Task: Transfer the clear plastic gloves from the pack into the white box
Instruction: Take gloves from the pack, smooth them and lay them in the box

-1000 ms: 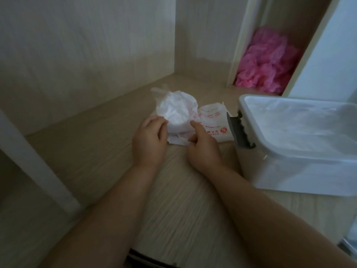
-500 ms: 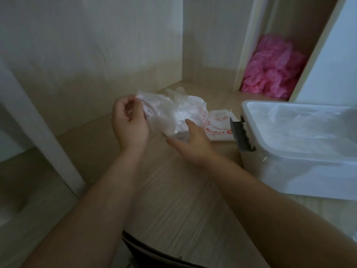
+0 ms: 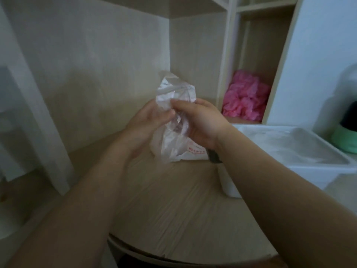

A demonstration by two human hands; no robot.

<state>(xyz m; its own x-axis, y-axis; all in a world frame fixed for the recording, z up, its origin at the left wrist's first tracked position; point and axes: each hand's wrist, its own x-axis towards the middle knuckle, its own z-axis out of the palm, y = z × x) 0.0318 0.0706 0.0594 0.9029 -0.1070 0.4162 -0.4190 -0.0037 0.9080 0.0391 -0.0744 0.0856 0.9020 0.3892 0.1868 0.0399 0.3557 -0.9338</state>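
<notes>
While left hand (image 3: 146,120) and right hand (image 3: 201,122) both grip the clear gloves (image 3: 174,93), bunched upright between them, white box (image 3: 289,171) lies lower, just beyond the right hand.

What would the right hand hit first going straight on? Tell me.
The gloves: the right hand points left and pinches them. Just beyond is the left hand, apparently holding the same bundle; depth is unclear.
</notes>
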